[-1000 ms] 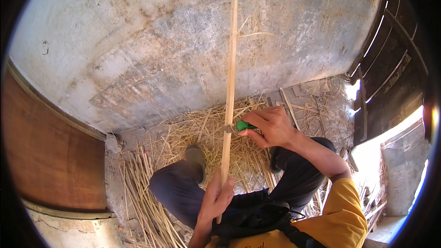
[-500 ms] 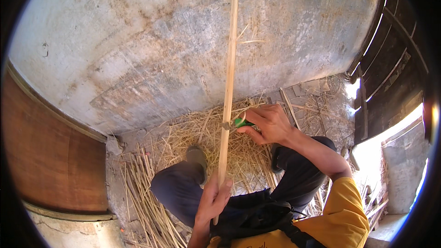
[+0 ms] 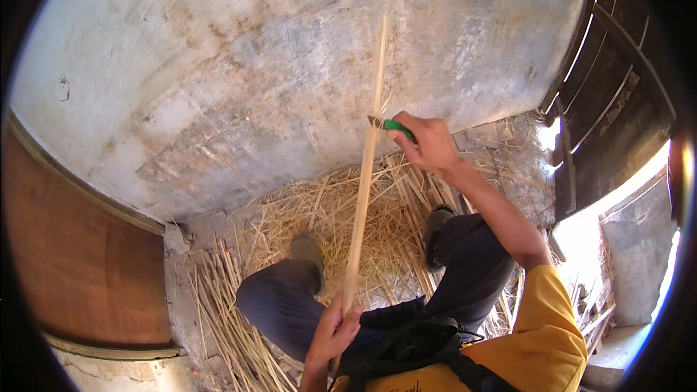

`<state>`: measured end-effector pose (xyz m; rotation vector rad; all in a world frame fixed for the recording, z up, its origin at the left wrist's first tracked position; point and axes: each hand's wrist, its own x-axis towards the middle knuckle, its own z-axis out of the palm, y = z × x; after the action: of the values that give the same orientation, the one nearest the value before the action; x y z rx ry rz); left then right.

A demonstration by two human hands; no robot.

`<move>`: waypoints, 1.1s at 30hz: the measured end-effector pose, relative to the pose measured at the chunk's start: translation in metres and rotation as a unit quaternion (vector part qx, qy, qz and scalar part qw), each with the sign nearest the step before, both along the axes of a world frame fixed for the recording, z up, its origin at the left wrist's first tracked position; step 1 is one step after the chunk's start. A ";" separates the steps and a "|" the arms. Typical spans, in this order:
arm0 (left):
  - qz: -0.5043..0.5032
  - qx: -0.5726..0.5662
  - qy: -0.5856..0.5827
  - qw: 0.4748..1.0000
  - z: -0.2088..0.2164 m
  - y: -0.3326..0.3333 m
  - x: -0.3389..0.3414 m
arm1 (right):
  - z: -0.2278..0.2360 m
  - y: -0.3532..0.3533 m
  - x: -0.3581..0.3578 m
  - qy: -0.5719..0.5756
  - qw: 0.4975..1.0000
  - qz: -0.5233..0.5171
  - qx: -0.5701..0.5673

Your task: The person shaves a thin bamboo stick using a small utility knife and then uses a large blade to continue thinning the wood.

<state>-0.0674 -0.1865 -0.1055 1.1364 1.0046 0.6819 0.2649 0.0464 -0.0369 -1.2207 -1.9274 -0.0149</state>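
Observation:
A long, pale strip of bamboo or wood (image 3: 362, 207) stretches away from my lap, its far end against the wall behind. My left hand (image 3: 336, 332) is closed around its near end, beside my left knee. In my closed right hand (image 3: 430, 145) is a small green-handled knife (image 3: 399, 128). The dark blade lies across the strip, a little beyond its middle. Thin curled shavings stick up from the strip just past the blade.
Straw-like shavings (image 3: 298, 214) cover the floor between my shoes. Long thin strips (image 3: 229, 319) lie at the left. Ahead rises a stained wall (image 3: 254, 87); a brown wooden panel (image 3: 87, 239) stands left, dark slats (image 3: 617, 116) right.
My right hand and the knife have moved away from me along the strip. The strip's far end has dropped lower and slightly right. My left hand keeps its hold.

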 end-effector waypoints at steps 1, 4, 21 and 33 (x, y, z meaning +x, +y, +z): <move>-0.008 0.005 0.011 1.000 -0.002 0.000 -0.004 | 0.000 0.000 -0.002 0.000 1.000 -0.002 0.003; 0.014 0.031 0.015 0.999 -0.002 0.003 -0.006 | -0.002 0.001 -0.009 -0.011 0.999 -0.001 0.035; 0.156 0.109 0.056 0.980 0.002 0.031 0.019 | -0.018 0.001 0.031 -0.019 0.941 0.008 -0.336; 0.090 0.176 0.129 0.972 0.030 0.047 0.051 | -0.006 -0.030 -0.034 0.362 0.854 0.115 -0.355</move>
<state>-0.0165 -0.1400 -0.0757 1.4838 1.2507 0.8975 0.2311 0.0166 -0.0430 -1.1733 -1.3853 1.2096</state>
